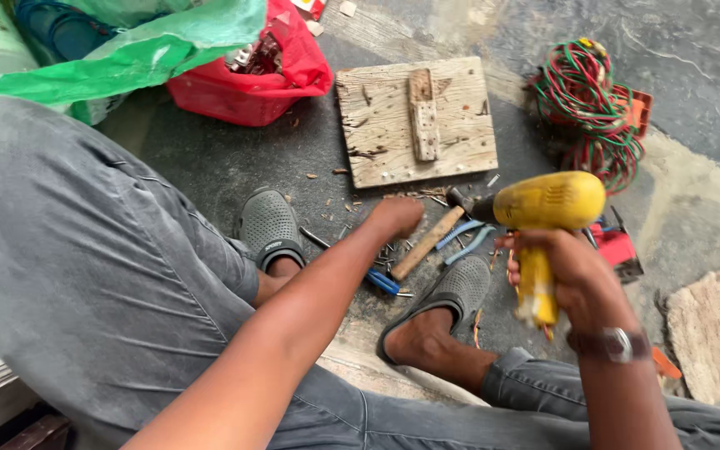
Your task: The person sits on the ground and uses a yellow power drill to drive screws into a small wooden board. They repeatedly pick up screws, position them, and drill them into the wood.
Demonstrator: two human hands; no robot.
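My right hand (572, 271) grips the handle of a yellow electric drill (547, 204), held above the floor with its nose pointing left. My left hand (393, 218) reaches down to the floor with fingers curled, among scattered nails and beside a wooden-handled hammer (428, 242); whether it holds anything cannot be seen. Blue-handled pliers (464, 239) lie just right of the hammer. A blue-handled screwdriver (381, 281) lies between my feet.
A worn wooden board (385, 108) with a small block nailed on it lies ahead. A red basket (235, 92), a green sack (127, 50), coiled red and green wire (593, 100), a red tool (614, 248) and a mat (714, 329) surround me.
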